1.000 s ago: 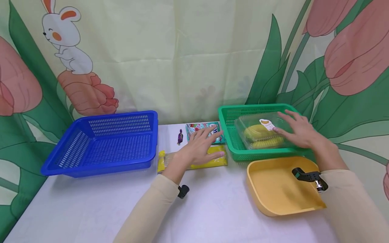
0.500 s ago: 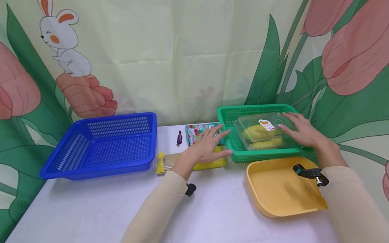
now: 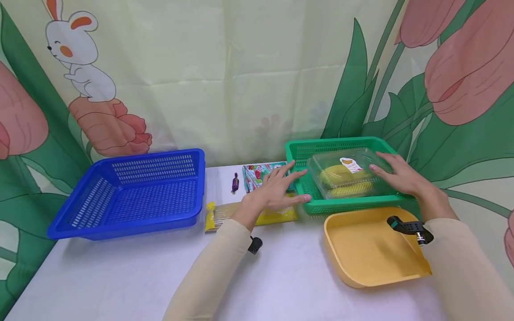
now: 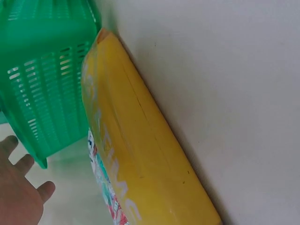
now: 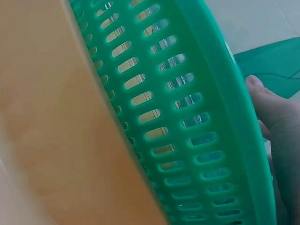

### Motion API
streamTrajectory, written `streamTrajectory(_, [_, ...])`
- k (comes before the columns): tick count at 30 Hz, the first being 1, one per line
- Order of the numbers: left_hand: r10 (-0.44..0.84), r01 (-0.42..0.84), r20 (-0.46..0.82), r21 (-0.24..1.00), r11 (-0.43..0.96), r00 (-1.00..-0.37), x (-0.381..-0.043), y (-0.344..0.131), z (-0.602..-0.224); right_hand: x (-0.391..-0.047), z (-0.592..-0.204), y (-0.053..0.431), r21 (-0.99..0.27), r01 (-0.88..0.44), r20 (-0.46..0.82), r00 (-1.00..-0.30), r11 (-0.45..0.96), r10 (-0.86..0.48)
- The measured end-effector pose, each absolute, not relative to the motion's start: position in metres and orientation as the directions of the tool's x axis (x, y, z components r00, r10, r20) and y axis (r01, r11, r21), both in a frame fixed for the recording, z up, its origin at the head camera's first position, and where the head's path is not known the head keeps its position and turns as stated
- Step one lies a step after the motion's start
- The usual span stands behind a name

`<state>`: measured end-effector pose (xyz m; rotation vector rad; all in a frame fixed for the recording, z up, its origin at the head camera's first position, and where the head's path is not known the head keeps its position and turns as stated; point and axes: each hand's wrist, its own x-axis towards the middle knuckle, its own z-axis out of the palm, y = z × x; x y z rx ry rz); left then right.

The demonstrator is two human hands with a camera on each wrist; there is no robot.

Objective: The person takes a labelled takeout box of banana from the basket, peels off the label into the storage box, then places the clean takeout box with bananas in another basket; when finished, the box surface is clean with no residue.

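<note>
Head view shows your left hand (image 3: 274, 191) spread by the green basket (image 3: 345, 203) and your right hand (image 3: 407, 179) spread beside the clear box (image 3: 339, 176) inside it, which will probably feel light, bendy and slippery, so hold both short ends softly.

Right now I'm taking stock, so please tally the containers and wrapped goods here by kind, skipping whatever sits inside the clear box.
Baskets (blue basket, green basket): 2
Yellow tray: 1
Clear box: 1
Packets (yellow packet, teal packet): 2
Purple-wrapped candy: 1
Total: 7
</note>
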<state>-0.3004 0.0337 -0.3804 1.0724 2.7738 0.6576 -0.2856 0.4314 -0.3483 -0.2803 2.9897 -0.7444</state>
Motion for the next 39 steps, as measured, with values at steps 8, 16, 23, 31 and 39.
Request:
streamTrajectory(8, [0.644, 0.598, 0.057, 0.442, 0.669, -0.763, -0.307, 0.033, -0.381, -0.286, -0.35, 0.431, -0.503, -0.09, -0.074, -0.986, 0.86, -0.147])
streamTrajectory(16, [0.626, 0.592, 0.096, 0.459, 0.662, -0.774, -0.312, 0.031, -0.383, -0.289, -0.348, 0.432, -0.545, -0.038, -0.145, -0.98, 0.838, -0.139])
streamTrajectory(23, [0.62, 0.597, 0.103, 0.426, 0.679, -0.778, -0.313, 0.032, -0.384, -0.289, -0.349, 0.435, -0.598, -0.026, -0.169, -0.973, 0.801, -0.157])
streamTrajectory(31, [0.614, 0.593, 0.102, 0.422, 0.685, -0.783, -0.313, 0.033, -0.382, -0.288, -0.344, 0.436, -0.663, -0.052, -0.147, -0.969, 0.747, -0.198])
streamTrajectory(39, [0.614, 0.598, 0.113, 0.419, 0.683, -0.781, -0.313, 0.034, -0.382, -0.285, -0.348, 0.444, -0.671, -0.065, -0.086, -0.983, 0.739, -0.165])
